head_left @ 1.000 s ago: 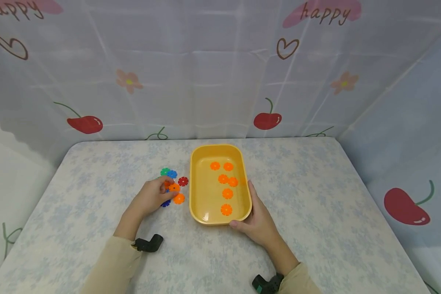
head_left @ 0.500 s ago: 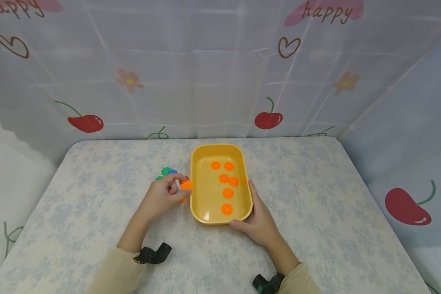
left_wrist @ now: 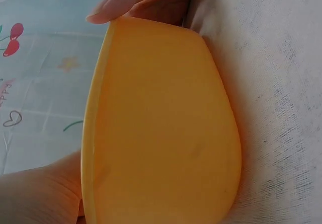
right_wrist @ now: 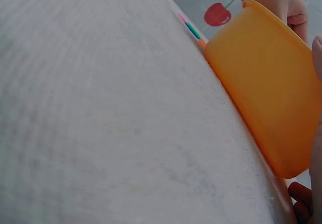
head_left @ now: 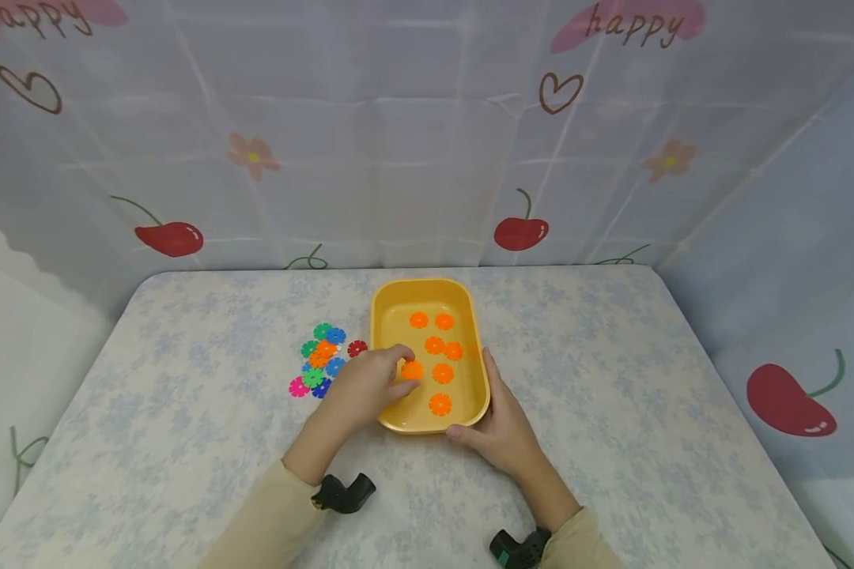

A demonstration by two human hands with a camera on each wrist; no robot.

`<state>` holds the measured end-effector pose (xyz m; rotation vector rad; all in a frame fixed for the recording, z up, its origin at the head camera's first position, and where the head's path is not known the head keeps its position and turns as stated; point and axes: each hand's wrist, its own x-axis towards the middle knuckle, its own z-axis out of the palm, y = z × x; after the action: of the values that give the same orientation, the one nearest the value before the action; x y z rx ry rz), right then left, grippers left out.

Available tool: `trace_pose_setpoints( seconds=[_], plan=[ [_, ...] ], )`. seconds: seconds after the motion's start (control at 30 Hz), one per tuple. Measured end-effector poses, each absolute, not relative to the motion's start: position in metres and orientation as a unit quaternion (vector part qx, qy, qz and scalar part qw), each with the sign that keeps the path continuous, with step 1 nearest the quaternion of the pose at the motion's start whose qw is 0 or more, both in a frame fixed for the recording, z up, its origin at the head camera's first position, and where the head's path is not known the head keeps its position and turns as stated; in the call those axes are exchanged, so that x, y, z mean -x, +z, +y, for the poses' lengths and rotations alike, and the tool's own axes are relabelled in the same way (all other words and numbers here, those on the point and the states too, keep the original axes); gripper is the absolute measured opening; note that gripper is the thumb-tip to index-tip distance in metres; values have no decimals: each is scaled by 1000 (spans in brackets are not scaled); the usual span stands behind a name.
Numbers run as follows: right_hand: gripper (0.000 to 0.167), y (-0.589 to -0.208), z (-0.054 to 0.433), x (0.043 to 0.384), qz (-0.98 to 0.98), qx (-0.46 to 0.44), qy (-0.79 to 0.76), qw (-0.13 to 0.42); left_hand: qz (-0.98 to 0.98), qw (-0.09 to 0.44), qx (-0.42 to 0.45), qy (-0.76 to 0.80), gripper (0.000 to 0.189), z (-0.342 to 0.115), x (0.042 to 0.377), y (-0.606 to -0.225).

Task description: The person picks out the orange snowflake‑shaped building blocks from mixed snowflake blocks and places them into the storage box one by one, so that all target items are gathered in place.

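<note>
My left hand (head_left: 366, 389) reaches over the near left side of the yellow tray (head_left: 398, 295). Between its thumb and index finger it holds an orange interlocking disc (head_left: 412, 370), low inside the tray. Several other orange discs (head_left: 443, 374) lie flat on the tray's floor. At the near right corner my right hand (head_left: 496, 427) grips the tray, thumb on the front rim and fingers along the right side. The left wrist view shows the tray's outer wall (left_wrist: 161, 118), which hides the disc.
Left of the tray lies a loose pile of coloured discs (head_left: 320, 356), with a red disc (head_left: 357, 348) close to the tray's left edge. Pale patterned cloth (head_left: 612, 395) covers the table, and a printed curtain (head_left: 427, 158) hangs behind it.
My left hand has picked an orange disc from the pile and carried it right, over the tray's rim and inside. The right hand has kept its grip on the tray.
</note>
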<state>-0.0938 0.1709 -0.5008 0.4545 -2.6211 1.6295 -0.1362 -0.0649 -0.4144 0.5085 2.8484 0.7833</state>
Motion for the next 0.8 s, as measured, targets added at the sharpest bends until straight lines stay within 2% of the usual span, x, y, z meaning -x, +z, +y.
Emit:
trace_pose_setpoints(
  seconds=[0.4, 0.8],
  plan=[
    [124, -500, 170, 94, -844, -135, 519, 8, 961, 44, -229, 150, 33, -46, 155, -421],
    [124, -502, 172, 94, -842, -137, 521, 8, 961, 54, -255, 89, 18, -38, 162, -432]
  ],
)
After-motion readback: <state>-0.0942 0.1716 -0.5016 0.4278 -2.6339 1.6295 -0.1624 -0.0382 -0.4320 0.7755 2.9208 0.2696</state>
